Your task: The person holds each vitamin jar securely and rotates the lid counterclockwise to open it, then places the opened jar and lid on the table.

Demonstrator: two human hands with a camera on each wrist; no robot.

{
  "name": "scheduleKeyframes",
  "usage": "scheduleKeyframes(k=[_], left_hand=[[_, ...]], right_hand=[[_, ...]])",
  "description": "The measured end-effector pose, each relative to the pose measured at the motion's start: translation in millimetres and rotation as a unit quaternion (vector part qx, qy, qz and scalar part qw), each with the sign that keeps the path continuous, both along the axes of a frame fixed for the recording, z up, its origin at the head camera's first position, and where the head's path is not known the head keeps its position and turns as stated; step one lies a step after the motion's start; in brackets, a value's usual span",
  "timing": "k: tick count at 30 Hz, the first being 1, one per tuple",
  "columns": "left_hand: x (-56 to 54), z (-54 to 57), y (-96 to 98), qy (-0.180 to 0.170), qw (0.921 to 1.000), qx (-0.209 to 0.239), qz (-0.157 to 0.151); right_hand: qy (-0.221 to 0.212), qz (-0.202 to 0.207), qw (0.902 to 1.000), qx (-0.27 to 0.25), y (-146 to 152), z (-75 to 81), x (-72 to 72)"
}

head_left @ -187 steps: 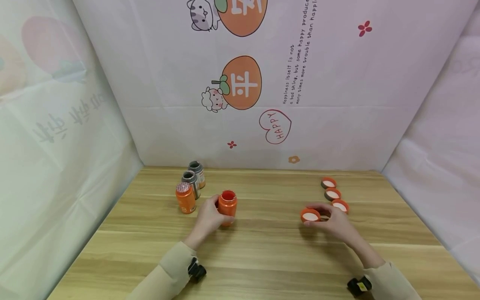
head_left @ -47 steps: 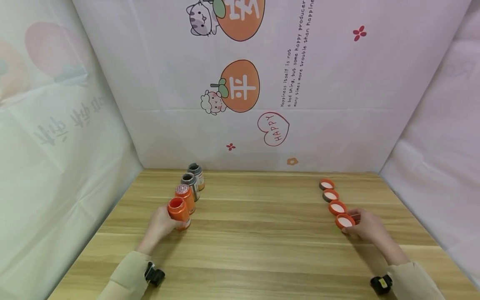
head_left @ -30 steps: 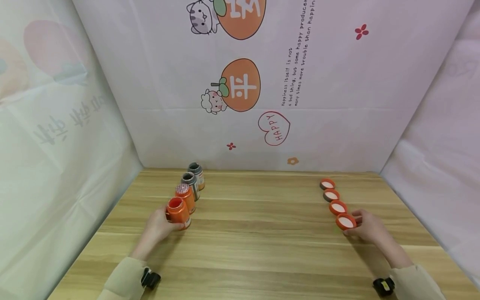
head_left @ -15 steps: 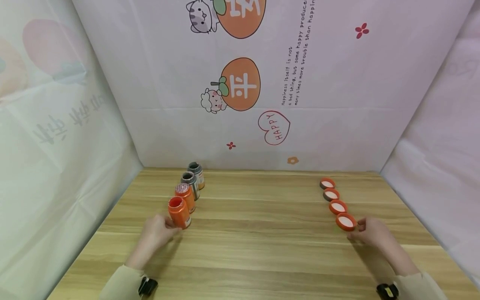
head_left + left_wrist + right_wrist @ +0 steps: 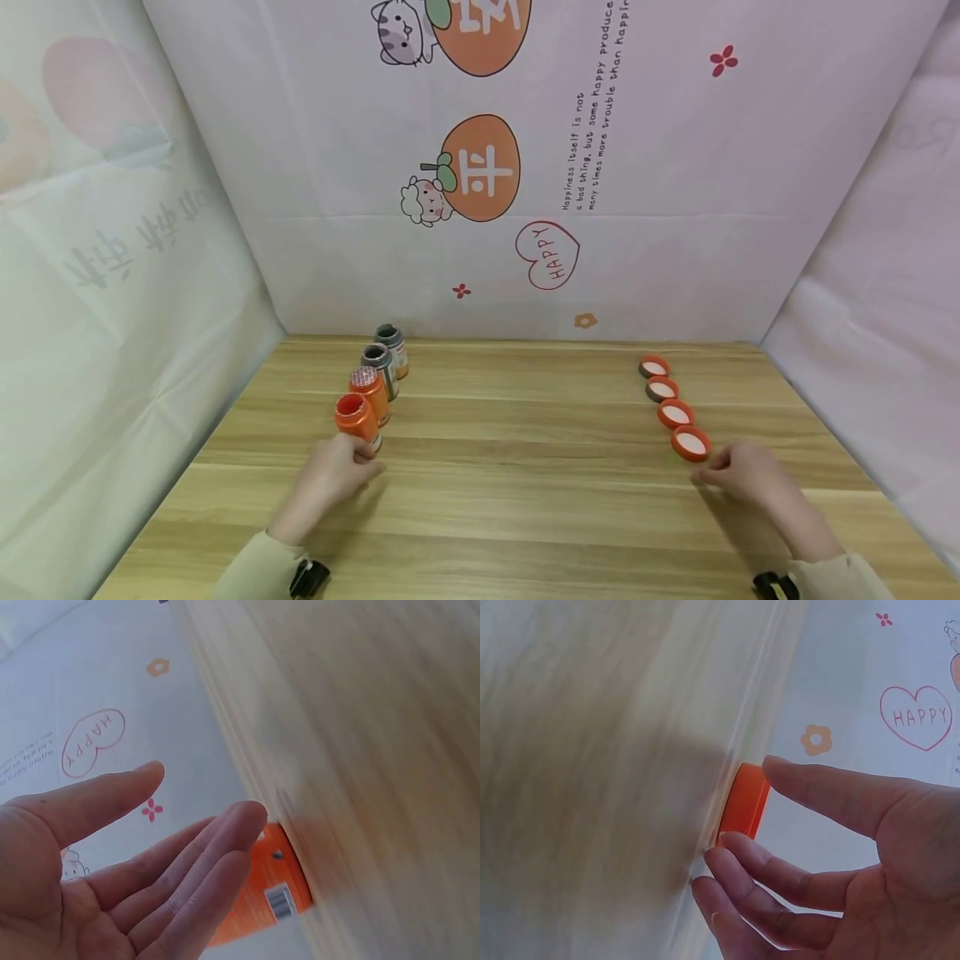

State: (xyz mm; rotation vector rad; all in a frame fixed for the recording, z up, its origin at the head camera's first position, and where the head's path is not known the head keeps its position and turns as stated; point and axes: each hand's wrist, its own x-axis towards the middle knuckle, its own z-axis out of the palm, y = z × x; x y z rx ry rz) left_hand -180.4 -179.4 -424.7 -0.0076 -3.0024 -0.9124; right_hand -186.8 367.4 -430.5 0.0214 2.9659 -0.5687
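Observation:
My left hand point(image 5: 330, 475) is just in front of an open orange bottle point(image 5: 357, 420), covering its lower part. Its fingers are relaxed and hold nothing; in the left wrist view the thumb stands apart from them, with the orange bottle point(image 5: 264, 889) behind. My right hand point(image 5: 750, 475) hovers at the near right of an orange cap point(image 5: 690, 443), which lies with its white inside up. In the right wrist view the orange cap point(image 5: 742, 801) shows beyond the parted thumb and loosely bent fingers, and nothing is gripped.
Behind the near bottle stand an orange bottle with a patterned seal point(image 5: 369, 395) and two grey-necked bottles point(image 5: 379, 370). More upturned caps point(image 5: 676, 413) form a slanting row at the right. White printed cloth point(image 5: 375, 250) walls the wooden table point(image 5: 517, 500) at the back and sides.
The orange bottle was brought left and the cap right, each to the front end of its row. Both hands then let go and drew back slightly toward me.

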Motion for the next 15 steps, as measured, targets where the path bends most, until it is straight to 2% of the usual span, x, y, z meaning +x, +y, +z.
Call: scheduleKeyframes(k=[11,15], left_hand=[[-0.9,-2.2,20.3,0.013,0.9994,0.003,-0.031],[-0.1,-1.5,27.5,0.020,0.9989,0.004,-0.043]], right_hand=[[0.021,0.038,0.9990,0.012,-16,1.1,-0.1],[0.042,0.056,0.9975,0.008,-29,-0.1,1.6]])
